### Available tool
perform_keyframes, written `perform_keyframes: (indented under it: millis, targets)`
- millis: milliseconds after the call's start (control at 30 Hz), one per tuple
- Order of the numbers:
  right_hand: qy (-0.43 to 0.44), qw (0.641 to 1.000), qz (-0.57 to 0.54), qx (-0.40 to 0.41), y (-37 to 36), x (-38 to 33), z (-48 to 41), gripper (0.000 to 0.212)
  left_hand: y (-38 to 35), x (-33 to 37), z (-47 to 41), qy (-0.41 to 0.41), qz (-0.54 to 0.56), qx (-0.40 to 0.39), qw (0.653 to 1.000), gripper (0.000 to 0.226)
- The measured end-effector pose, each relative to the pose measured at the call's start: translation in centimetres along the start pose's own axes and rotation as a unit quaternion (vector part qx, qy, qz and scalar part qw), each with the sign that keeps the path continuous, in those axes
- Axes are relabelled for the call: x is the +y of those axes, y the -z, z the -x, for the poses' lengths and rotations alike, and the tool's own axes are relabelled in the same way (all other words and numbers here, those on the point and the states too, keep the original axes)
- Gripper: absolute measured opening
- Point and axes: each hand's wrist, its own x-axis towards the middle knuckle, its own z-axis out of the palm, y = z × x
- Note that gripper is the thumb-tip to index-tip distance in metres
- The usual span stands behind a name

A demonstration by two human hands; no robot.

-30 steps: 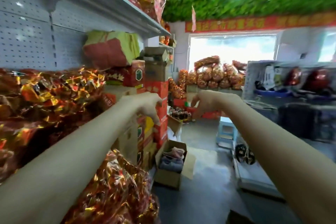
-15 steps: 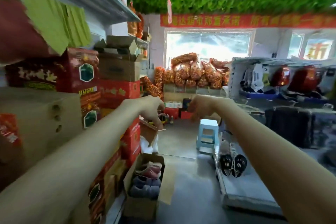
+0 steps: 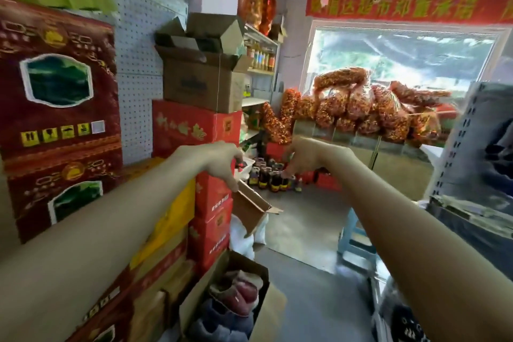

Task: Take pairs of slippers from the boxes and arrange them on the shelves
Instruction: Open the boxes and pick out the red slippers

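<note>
We're in a packed little shop aisle, grey floor (image 3: 305, 230) running up the middle, a tall stack of red cartons (image 3: 211, 203) filling the left of the frame and a grey shelf unit (image 3: 472, 147) on the right edge. The open slipper box (image 3: 266, 311) sits at the bottom centre, right against the foot of that stack, with pink and blue-grey slippers (image 3: 236, 291) jumbled inside. A blue stool (image 3: 352, 241) stands right of centre. Our left hand (image 3: 222, 164) and right hand (image 3: 305, 159) are out in front at mid-frame, apart from each other, fingers hanging loosely curled, nothing in either. What could go wrong, we reckon: reaching down, an arm clips the loose cardboard flap (image 3: 249, 208) sticking out of the stack, or we pull two odd slippers from that pile instead of a matched pair. Versus half a second ago, the box sits lower and looks bigger, the stool has slid right, and both hands are still empty.
</note>
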Motion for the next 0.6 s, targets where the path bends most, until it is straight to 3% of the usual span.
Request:
perform_keyframes:
  millis: [300,600]
  targets:
    - [0.05,0.998,0.019,-0.045,0.2,5.5,-23.9,0.049,-0.9,-9.4,-19.9,0.124,0.047,-0.024,0.991,0.082]
    - [0.204,0.971,0.01,-0.122,-3.0,8.4,-41.8,0.039,-3.7,-13.7,-32.2,0.252,0.084,-0.014,0.964,0.075]
